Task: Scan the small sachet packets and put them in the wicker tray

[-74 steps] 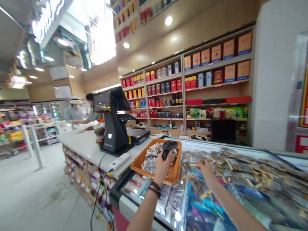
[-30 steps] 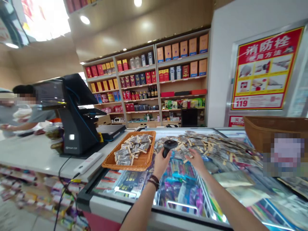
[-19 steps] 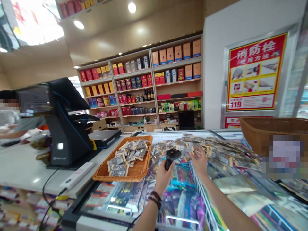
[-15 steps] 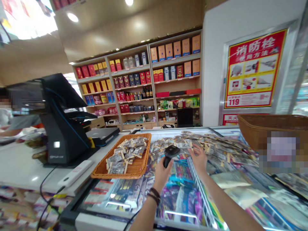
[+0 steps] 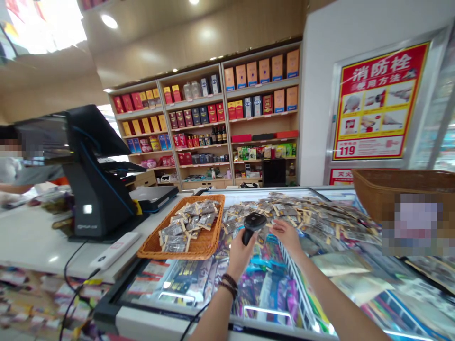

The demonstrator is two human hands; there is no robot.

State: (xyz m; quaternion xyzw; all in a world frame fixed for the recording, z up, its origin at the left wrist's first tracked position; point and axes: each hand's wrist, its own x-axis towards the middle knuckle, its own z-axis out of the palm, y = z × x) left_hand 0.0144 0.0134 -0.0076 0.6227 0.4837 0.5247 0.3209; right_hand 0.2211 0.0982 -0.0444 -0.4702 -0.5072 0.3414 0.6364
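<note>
My left hand (image 5: 241,250) is wrapped around the handle of a black barcode scanner (image 5: 254,221), whose head tilts over the freezer top. Close to the scanner's right side, the fingers of my right hand (image 5: 286,236) are pinched on a small clear packet (image 5: 263,233), partly hidden by the scanner. A broad pile of similar small packets (image 5: 313,213) spreads over the glass beyond both hands. Left of the scanner, an orange woven basket (image 5: 148,250) holds several such packets.
A chest freezer (image 5: 142,327) with coloured packages inside lies under my arms. On the left counter stand a black cash-register terminal (image 5: 103,199) and a white power strip (image 5: 115,250). A brown basket (image 5: 369,189) is at right. Behind the terminal, a person's arm (image 5: 16,188) shows.
My right hand has moved slightly left and down, closer to the scanner. The scanner in my left hand has barely moved, and the view has shifted a little.
</note>
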